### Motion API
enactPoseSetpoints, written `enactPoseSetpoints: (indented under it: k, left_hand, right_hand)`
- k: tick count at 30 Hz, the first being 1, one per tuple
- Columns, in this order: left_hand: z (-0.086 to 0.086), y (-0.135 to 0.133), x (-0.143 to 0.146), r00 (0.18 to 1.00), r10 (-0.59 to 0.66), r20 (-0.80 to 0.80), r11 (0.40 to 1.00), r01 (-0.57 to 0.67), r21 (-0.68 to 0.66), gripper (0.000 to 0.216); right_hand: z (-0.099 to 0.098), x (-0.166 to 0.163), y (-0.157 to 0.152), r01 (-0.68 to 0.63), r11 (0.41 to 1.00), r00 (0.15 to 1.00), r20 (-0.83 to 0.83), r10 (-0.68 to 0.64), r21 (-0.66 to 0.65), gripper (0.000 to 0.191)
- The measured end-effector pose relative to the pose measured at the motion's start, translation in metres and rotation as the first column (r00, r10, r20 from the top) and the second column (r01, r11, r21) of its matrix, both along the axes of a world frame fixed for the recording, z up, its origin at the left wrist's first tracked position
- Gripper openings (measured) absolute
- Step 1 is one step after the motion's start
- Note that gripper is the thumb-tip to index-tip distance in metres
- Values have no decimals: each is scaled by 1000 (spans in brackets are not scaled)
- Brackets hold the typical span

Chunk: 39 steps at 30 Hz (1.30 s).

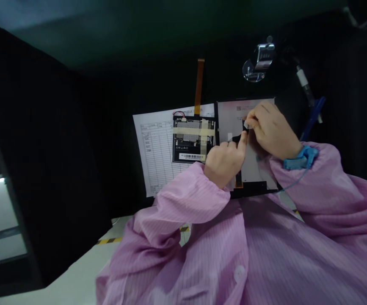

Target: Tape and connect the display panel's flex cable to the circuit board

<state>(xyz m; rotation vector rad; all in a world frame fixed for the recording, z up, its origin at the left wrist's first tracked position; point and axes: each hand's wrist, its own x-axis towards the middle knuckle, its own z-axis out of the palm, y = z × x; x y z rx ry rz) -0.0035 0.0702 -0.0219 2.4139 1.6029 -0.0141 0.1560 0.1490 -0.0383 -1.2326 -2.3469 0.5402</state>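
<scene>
A display panel (226,112) with a pale back and a dark frame lies face down on the dark table. My left hand (224,163) rests on it, index finger stretched out and its tip against a black strip near the panel's middle. The other fingers are partly bent and hold nothing visible. Just above that fingertip, my right hand (270,129) pinches a small whitish piece of tape (246,125) close to the panel. Left of the panel lies a circuit board with a black battery (183,154), crossed by pale tape. An orange-brown ribbon cable (199,84) runs up from it.
Under the board is a printed form (156,169) with a table. Beyond the panel stands a shiny metal tally counter (264,57). A white-and-dark pen-like tool (302,76) and a blue object (315,116) lie at right. A blue wrist strap (300,159) with a cord circles my right wrist.
</scene>
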Motion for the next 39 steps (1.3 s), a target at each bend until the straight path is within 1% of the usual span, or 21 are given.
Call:
enactPoseSetpoints:
  k: [3,5,9,15,19,24,30,39]
  left_hand:
    - [0,0,0,1000,2,3,1000,-2,-5,50]
    - [1,1,0,1000,-2,-1,1000,2,-27,51]
    - [2,1,1,1000,-7,-22,999,6,-40,54]
    - [-2,-2,2,999,-4,-37,1000,5,17,55]
    - [0,-1,3,998,-8,-59,1000,8,0,54]
    - [3,0,4,997,-16,-79,1000,15,-17,55]
    - [-1,-1,6,995,-23,-100,1000,25,16,57]
    - [-3,-2,4,998,-10,-55,999,12,41,58]
  right_hand:
    - [6,4,2,-47,998,999,-17,46,-51,12]
    - [9,6,3,-76,994,997,-29,74,-74,14]
    - [11,6,3,-87,994,996,-38,85,-69,17]
    - [4,4,2,-51,999,999,5,51,-16,10]
    - [2,3,1,-13,1000,1000,5,13,-9,12]
    - [2,1,-1,24,1000,1000,-10,-24,-14,13]
    - [4,0,-2,93,995,996,-13,-93,-24,15]
    - [7,1,-3,197,980,979,-49,-199,-30,21]
